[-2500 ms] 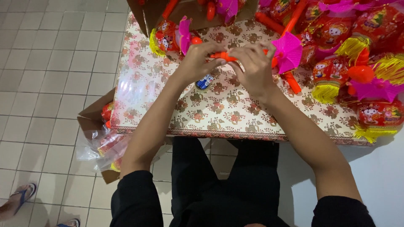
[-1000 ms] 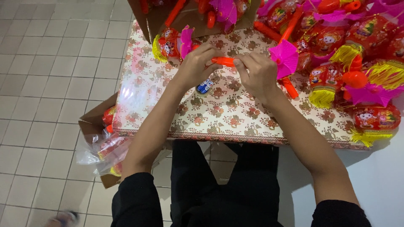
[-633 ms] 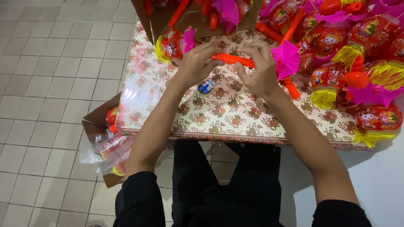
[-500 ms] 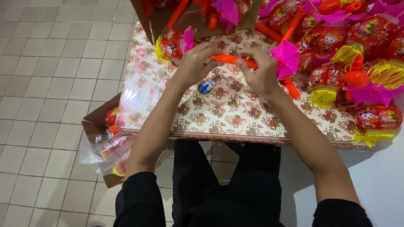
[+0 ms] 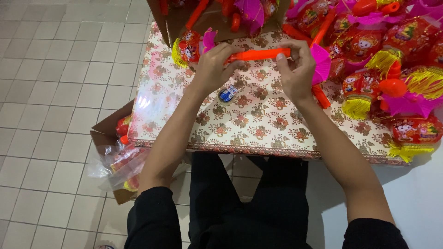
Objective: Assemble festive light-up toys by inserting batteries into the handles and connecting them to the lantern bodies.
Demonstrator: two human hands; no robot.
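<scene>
An orange plastic stick (image 5: 258,55) is held level between both hands over a table (image 5: 258,124) covered in a flower-patterned cloth. My left hand (image 5: 214,67) grips its left end and my right hand (image 5: 295,69) pinches its right end. Just beyond my left hand lies a red lantern with a yellow tassel (image 5: 187,48). A small blue and white battery (image 5: 227,94) lies on the cloth under my left wrist. A pink paper fan piece (image 5: 320,62) shows right behind my right hand.
Several red lanterns with yellow tassels and pink frills (image 5: 392,69) crowd the table's right side. An open cardboard box (image 5: 217,16) with orange sticks stands at the far edge. Another box (image 5: 113,152) with plastic-wrapped lanterns sits on the tiled floor at left.
My hands have drawn apart along the orange stick, so more of its length shows between them. It has risen slightly toward the far box.
</scene>
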